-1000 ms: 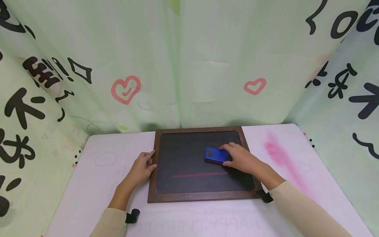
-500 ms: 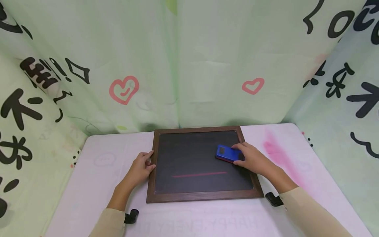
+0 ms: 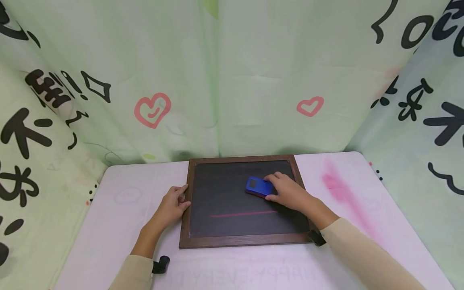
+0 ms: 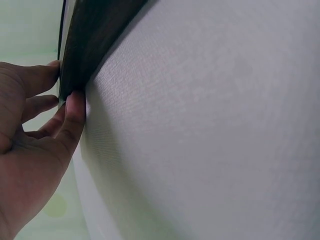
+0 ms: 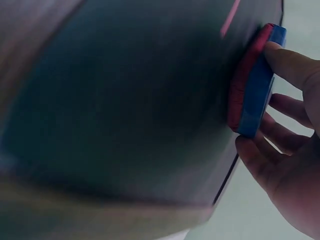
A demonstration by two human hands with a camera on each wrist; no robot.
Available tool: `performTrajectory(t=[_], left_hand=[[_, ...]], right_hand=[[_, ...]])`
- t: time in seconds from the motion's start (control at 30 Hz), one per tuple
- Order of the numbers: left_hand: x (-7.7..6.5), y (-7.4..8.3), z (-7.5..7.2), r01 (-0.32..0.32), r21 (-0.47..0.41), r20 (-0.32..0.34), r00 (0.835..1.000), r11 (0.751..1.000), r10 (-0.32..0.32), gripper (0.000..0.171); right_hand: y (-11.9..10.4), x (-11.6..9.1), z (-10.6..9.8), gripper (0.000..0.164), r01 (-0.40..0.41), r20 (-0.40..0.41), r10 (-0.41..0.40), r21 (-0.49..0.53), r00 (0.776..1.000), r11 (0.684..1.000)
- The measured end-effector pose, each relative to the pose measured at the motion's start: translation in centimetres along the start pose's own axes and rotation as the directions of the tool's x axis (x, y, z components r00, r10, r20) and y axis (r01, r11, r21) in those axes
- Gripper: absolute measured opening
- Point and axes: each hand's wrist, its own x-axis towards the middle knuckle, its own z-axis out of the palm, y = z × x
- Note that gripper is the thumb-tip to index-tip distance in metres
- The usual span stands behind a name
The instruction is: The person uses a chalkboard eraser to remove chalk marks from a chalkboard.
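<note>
A small blackboard (image 3: pixel 217 185) in a brown wooden frame lies on the white table, with one pink chalk line (image 3: pixel 243 214) across its lower half. My left hand (image 3: pixel 175 206) holds the frame's left edge with thumb and fingers; the left wrist view has its fingertips against the dark frame (image 4: pixel 92 42). Between thumb and fingers my right hand (image 3: pixel 290 193) grips a blue blackboard eraser (image 3: pixel 258 186), above the chalk line. In the right wrist view the eraser's red pad (image 5: pixel 246 82) faces the board, and the hand (image 5: pixel 295 135) spans its ends.
The white table (image 3: pixel 119 213) carries a pink smear (image 3: pixel 340 187) right of the board. Pale green curtains (image 3: pixel 253 80) with black writing and red hearts hang close behind and on both sides.
My right hand has swept the eraser right across the board and then back left, a little past where it was. The left hand stays at the frame; the chalk line looks the same.
</note>
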Motion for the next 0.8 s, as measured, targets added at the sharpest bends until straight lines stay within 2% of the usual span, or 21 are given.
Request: performTrajectory(t=[0.23,0.5,0.8], left_hand=[[-0.1,0.0,-0.1,0.003,0.000,0.000,1.000,1.000,-0.003,0.063],[0.1,-0.1,-0.2,0.009,-0.012,0.011,1.000,1.000,-0.009,0.062],[0.1,-0.2,-0.3,0.008,-0.016,0.019,1.000,1.000,-0.008,0.060]], right_hand=[[-4.0,3.2,1.3,0.062,0.101,0.032,-0.099,-0.072,0.995,0.992],[-8.4,6.7,2.1,0.059,0.174,0.085,-0.168,-0.068,0.982,0.982],[-12.3,9.3,3.1,0.057,0.203,0.121,-0.195,-0.052,0.973,0.978]])
